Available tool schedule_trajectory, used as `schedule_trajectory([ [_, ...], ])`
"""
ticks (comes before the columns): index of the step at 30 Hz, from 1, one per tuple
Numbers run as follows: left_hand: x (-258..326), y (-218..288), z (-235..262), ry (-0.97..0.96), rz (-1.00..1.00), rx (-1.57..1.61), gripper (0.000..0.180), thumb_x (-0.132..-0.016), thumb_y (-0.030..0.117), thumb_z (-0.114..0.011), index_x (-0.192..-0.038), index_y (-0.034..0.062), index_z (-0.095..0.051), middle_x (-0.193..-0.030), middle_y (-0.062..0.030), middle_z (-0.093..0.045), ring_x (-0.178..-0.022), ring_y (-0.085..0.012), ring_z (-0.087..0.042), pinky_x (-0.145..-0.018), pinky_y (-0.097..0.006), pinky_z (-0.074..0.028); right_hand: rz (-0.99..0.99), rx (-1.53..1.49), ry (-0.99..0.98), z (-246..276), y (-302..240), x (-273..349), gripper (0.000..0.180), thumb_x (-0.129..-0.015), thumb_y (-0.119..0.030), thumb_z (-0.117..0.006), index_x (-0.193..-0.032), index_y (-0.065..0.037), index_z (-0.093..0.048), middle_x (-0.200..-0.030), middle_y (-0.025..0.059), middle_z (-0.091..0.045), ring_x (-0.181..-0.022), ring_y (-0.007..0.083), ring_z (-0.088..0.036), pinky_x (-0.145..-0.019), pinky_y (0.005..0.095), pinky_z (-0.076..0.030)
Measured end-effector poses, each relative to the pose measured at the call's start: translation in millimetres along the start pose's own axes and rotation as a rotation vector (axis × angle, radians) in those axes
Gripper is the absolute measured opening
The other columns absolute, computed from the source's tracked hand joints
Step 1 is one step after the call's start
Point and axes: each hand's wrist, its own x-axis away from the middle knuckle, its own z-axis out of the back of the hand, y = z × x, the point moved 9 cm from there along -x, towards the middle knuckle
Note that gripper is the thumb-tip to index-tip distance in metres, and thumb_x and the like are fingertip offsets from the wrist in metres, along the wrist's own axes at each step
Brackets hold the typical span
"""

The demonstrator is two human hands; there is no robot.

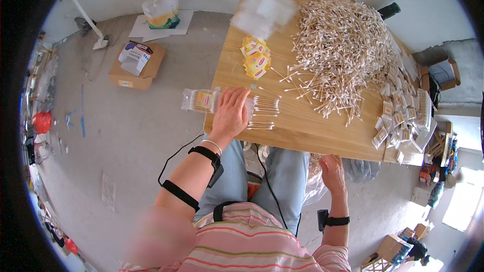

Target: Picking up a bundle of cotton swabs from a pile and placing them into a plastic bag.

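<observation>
My left hand (233, 110) is at the table's near left edge, its fingers bent closely over a small clear plastic bag. Left of the hand, the bag's filled end (204, 100) shows cotton swabs and a yellow card, sticking out past the table edge. Just right of my fingers, a short row of cotton swabs (265, 105) lies side by side, with a smaller group (260, 125) below it. My right hand (333, 172) is low in front of the table's near edge, fingers curled. What it holds, if anything, is hidden.
A large heap of loose cotton swabs (345, 45) covers the far right of the wooden table (312, 133). Yellow cards (256, 58) and a stack of clear bags (264, 12) lie at left. Packed swab bags (401, 108) pile up at right. A cardboard box (143, 78) stands on the floor.
</observation>
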Motion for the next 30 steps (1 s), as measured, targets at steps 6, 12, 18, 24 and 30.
schedule_trajectory([
  [6,2,-3,-1,0.005,-0.006,-0.025,0.042,-0.083,0.004,-0.052,-0.125,0.0036,-0.050,-0.122,-0.0122,-0.057,-0.121,-0.0283,-0.048,-0.112,-0.046,-0.030,0.052,0.183,0.116,-1,-35,-24,0.011,-0.078,-0.006,-0.064,-0.089,-0.006,-0.065,-0.092,0.0108,-0.062,-0.096,0.0324,-0.056,-0.087,0.0430,-0.046],
  [12,1,-3,-4,-0.015,0.013,-0.011,0.042,-0.082,0.004,-0.052,-0.124,0.0038,-0.050,-0.123,-0.0123,-0.056,-0.122,-0.0286,-0.047,-0.112,-0.046,-0.029,0.338,-0.046,0.130,-61,-129,-89,0.008,-0.077,-0.013,-0.067,-0.082,-0.007,-0.065,-0.089,0.0075,-0.058,-0.090,0.0292,-0.056,-0.080,0.0413,-0.049],
  [18,0,-3,-1,-0.009,0.009,0.013,0.042,-0.082,0.005,-0.052,-0.125,0.0043,-0.050,-0.124,-0.0125,-0.056,-0.123,-0.0289,-0.047,-0.112,-0.046,-0.029,0.398,-0.024,0.072,-90,-148,-115,0.010,-0.075,-0.014,-0.068,-0.077,-0.007,-0.062,-0.089,0.0076,-0.055,-0.091,0.0280,-0.055,-0.081,0.0408,-0.048],
  [24,0,-4,-2,-0.014,0.012,-0.004,0.043,-0.083,0.004,-0.052,-0.125,0.0047,-0.049,-0.123,-0.0126,-0.056,-0.123,-0.0284,-0.047,-0.112,-0.045,-0.029,0.423,0.003,0.110,-81,-154,-116,0.011,-0.078,-0.012,-0.066,-0.084,-0.005,-0.059,-0.087,0.0104,-0.055,-0.089,0.0306,-0.055,-0.081,0.0422,-0.047],
  [30,0,-3,-2,-0.011,0.010,0.014,0.042,-0.083,0.005,-0.052,-0.125,0.0051,-0.050,-0.122,-0.0127,-0.056,-0.122,-0.0292,-0.047,-0.112,-0.045,-0.029,0.087,-0.444,0.121,-55,-107,-104,0.011,-0.084,-0.004,-0.057,-0.094,-0.001,-0.061,-0.088,0.0169,-0.060,-0.088,0.0347,-0.057,-0.079,0.0414,-0.046],
])
